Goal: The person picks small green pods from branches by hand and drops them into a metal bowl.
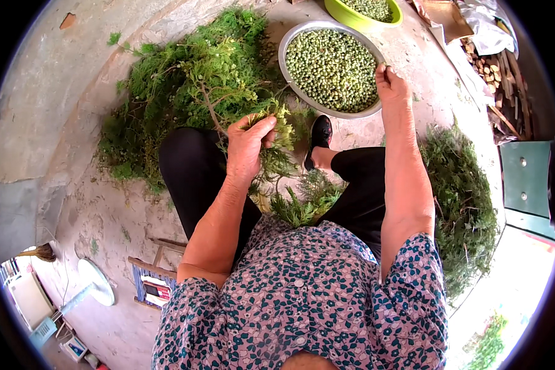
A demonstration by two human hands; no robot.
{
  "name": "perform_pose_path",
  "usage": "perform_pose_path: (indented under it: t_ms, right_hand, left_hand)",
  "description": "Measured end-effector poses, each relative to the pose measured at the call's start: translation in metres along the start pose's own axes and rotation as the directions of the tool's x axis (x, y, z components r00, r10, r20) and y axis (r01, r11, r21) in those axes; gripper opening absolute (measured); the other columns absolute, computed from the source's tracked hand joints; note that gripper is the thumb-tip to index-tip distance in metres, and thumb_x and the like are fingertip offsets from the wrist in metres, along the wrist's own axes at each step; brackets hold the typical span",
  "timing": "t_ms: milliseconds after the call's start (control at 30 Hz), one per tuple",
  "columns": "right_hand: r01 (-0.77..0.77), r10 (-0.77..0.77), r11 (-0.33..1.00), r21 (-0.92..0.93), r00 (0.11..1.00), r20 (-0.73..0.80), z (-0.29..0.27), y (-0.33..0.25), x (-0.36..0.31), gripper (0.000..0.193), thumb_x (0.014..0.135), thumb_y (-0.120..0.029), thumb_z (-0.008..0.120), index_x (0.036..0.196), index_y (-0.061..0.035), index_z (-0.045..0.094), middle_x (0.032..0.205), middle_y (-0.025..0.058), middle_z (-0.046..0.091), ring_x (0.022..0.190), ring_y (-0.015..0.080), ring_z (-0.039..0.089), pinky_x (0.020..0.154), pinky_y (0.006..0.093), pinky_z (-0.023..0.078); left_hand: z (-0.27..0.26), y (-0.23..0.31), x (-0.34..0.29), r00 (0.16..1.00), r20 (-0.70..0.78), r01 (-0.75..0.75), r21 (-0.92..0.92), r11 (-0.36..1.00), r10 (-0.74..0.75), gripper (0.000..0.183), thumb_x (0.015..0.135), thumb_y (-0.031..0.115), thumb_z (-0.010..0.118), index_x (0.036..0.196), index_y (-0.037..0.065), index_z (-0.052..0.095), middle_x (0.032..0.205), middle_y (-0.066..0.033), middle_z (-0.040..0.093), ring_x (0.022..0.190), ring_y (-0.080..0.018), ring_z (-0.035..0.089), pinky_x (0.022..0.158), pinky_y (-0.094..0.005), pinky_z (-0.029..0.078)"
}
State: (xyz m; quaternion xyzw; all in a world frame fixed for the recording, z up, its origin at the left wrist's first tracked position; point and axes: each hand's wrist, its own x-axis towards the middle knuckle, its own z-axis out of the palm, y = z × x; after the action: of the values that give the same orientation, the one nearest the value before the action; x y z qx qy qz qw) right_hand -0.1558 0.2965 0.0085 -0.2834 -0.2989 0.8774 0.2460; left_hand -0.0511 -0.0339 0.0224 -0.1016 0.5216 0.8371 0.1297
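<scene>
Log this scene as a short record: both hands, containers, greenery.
Left hand: gripping a leafy green sprig
Right hand: fingers curled by the metal basin's right rim; contact or grip unclear
Metal basin: filled with small round green pieces
Lime-green basin: similar pieces, partly out of view
Greenery: larger-looking branch pile left, another pile right

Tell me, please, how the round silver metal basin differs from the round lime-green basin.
Colour: the round silver metal basin is grey, while the round lime-green basin is bright yellow-green.
Place: the silver basin is nearer the person; the lime-green one stands beyond it.
View: the silver basin shows almost whole, whereas the picture's top edge cuts off the lime-green one.
Shared: both hold small, roundish green pieces.
</scene>
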Motion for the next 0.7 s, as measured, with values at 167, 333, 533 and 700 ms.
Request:
perform_pose_path:
  t_ms: [167, 333, 533, 700]
  right_hand:
    - [0.015, -0.016, 0.995, -0.103, 1.000, -0.007, 0.026, -0.015, -0.031, 0.016, 0.087, -0.003, 0.046, 0.095, 0.0093, 0.048, 0.087, 0.0161, 0.052, 0.079, 0.0230, 0.053, 0.065, 0.0295, 0.051]
    - [0.274, 0.028, 0.760, -0.590, 0.892, 0.452, 0.042, 0.012, -0.099, 0.015, 0.082, -0.010, 0.056, 0.093, -0.0004, 0.060, 0.078, 0.0079, 0.062, 0.063, 0.0144, 0.056, 0.057, 0.0250, 0.048]
    - [0.595, 0.319, 0.450, -0.666, 0.589, 0.742, 0.036, 0.070, -0.189, 0.031, 0.072, -0.021, 0.069, 0.094, -0.0014, 0.059, 0.086, 0.0080, 0.061, 0.073, 0.0126, 0.057, 0.068, 0.0254, 0.047]
    - [0.267, 0.398, 0.626, -0.732, 0.698, 0.595, 0.027, 0.088, -0.193, 0.022, 0.077, -0.018, 0.065, 0.091, -0.0018, 0.060, 0.075, 0.0029, 0.060, 0.062, 0.0082, 0.051, 0.055, 0.0223, 0.042]
  left_hand:
    - [-0.001, 0.000, 0.000, 1.000, -0.023, 0.008, -0.039, 0.999, -0.009, 0.010, 0.075, 0.006, 0.062, 0.080, -0.002, 0.060, 0.065, -0.0046, 0.058, 0.054, -0.0114, 0.052, 0.047, -0.0231, 0.039]
    - [0.001, 0.002, 0.000, 1.000, -0.023, 0.006, -0.056, 0.998, -0.007, 0.010, 0.075, 0.006, 0.062, 0.081, -0.001, 0.060, 0.070, -0.0058, 0.060, 0.060, -0.0137, 0.057, 0.048, -0.0236, 0.041]
    - [0.002, 0.001, -0.001, 0.996, -0.081, 0.026, 0.008, 1.000, -0.025, 0.010, 0.073, 0.008, 0.066, 0.082, 0.003, 0.062, 0.070, -0.0011, 0.060, 0.058, -0.0060, 0.053, 0.045, -0.0200, 0.038]
    - [0.004, 0.000, -0.002, 0.999, -0.031, 0.017, 0.012, 1.000, -0.016, 0.012, 0.073, 0.004, 0.065, 0.084, 0.002, 0.061, 0.068, -0.0007, 0.059, 0.055, -0.0064, 0.050, 0.046, -0.0191, 0.036]
